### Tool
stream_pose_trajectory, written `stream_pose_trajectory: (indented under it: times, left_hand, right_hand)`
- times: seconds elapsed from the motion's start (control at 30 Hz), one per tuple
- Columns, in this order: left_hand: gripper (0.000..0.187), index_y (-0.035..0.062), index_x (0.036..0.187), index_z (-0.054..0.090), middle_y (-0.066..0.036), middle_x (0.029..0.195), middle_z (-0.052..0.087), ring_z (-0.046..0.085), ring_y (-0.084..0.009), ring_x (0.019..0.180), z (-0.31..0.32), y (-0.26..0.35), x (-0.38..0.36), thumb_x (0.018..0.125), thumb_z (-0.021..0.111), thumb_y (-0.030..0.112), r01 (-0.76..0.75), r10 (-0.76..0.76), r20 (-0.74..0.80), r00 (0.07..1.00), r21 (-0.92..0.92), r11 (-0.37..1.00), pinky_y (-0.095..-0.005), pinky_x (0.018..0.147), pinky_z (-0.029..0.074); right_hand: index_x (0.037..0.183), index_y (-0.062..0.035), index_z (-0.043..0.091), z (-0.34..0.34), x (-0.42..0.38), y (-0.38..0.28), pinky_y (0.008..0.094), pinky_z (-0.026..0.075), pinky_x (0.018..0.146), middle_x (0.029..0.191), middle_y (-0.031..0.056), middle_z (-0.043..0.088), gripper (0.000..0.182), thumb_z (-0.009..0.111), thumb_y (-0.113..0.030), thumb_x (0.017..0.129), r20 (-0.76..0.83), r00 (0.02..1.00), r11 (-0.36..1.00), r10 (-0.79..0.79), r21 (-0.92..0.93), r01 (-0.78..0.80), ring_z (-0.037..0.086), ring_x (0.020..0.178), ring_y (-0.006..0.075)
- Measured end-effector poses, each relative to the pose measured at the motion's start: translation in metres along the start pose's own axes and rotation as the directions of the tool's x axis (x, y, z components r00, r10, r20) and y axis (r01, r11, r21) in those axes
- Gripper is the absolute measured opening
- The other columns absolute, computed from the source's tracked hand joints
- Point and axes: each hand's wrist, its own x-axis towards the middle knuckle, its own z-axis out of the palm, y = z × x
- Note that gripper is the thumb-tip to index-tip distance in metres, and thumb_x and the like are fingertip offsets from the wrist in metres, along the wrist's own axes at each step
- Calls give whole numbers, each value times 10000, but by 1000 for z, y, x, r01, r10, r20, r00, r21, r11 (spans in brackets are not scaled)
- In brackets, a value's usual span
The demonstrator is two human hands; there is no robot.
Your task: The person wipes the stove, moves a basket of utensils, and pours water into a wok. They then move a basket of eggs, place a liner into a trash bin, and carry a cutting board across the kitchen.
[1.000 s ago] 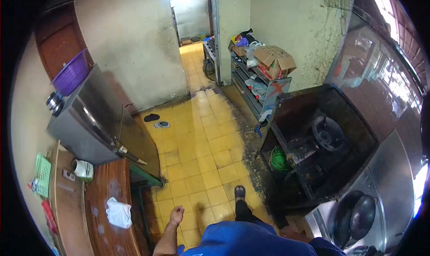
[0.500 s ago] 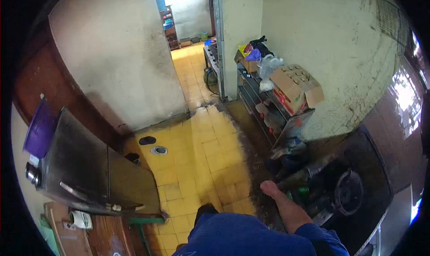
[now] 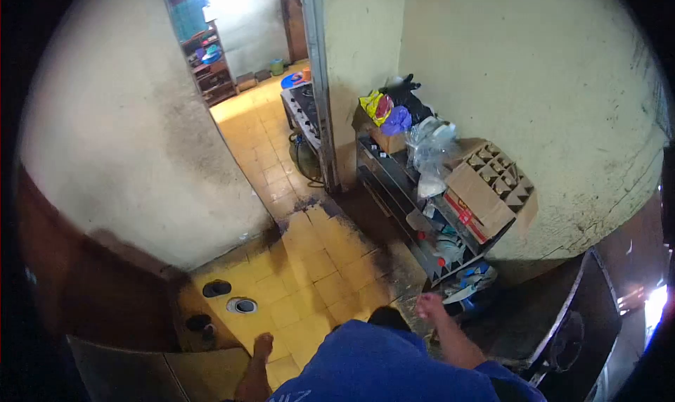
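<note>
Both hands empty, walking past the rack

My right hand (image 3: 429,307) swings low just beside the foot of the rack (image 3: 411,222). It's too blurred to tell if it's curled or spread. My left hand (image 3: 263,344) is a loose fist over the floor (image 3: 316,265). That floor looks grimy near the rack, so I could slip or clip a shelf corner. Half a second ago the right hand was by the stove (image 3: 569,342), which now sits at the right edge.

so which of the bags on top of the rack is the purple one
The purple bag sits behind the clear plastic bag and right of the yellow bag.
</note>
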Motion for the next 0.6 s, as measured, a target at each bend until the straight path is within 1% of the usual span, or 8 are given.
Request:
stream_pose_trajectory:
  times: [0.03,0.07,0.1,0.27,0.4,0.5,0.57,0.6]
  left_hand:
    - [169,47,851,604,-153,910,629,599,-335,885,-39,18,39,860,457,130,-32,36,-12,999,252,967,-450,739,470]
    - [212,29,937,618,-163,969,631,597,-328,941,-76,33,70,893,480,183,-287,334,-94,938,333,898,-450,760,468]
    - [286,25,1065,615,-166,1036,630,594,-306,983,-89,38,113,912,516,245,-77,12,-168,986,-389,918,-441,805,471]
    - [352,20,1145,586,-135,1028,635,606,-236,944,-165,174,246,907,562,279,-186,90,-334,938,-266,946,-347,793,482]
    - [310,37,1143,588,-66,959,637,630,-157,878,-132,249,306,914,559,243,-24,-84,-114,990,-719,695,-286,697,502]
    - [319,14,1143,580,-92,999,639,626,-167,899,-132,326,334,909,576,231,-14,36,19,999,-681,732,-299,733,507]
    - [326,6,1142,576,-100,1018,639,623,-174,919,-145,372,350,909,580,234,-13,95,84,992,-676,737,-304,763,507]
    - [320,2,1142,575,-110,1036,637,619,-180,938,-155,391,362,911,574,223,-105,206,77,976,-660,744,-309,792,503]
  right_hand:
    - [906,-1,567,4,4,-27,317,438,443,729,81,587,115,601,-103,865,16,999,974,-31,225,26,562,539,179]
    - [915,0,562,13,10,-65,319,428,427,736,84,586,119,601,-103,871,19,997,897,-77,437,61,559,531,177]
    - [936,-9,575,18,30,-93,312,443,433,735,73,599,121,600,-107,869,-59,997,953,-44,296,60,560,534,155]
    - [947,-34,584,41,176,-244,287,442,459,762,61,612,104,567,-123,896,-223,944,928,-242,229,292,559,565,124]
    - [1035,-53,585,60,269,-398,268,453,512,840,46,627,155,550,-133,907,-260,871,852,-417,222,474,582,660,117]
    - [1111,-38,573,64,345,-500,321,485,581,872,63,645,281,594,-154,855,-393,664,733,-636,-37,680,610,705,169]
    - [1118,-24,582,62,381,-536,376,500,681,867,88,649,355,626,-161,793,-553,282,586,-784,-509,631,625,764,227]
    - [1118,-24,582,59,395,-543,376,500,681,867,88,649,355,626,-161,793,-561,289,600,-776,-513,614,625,764,227]
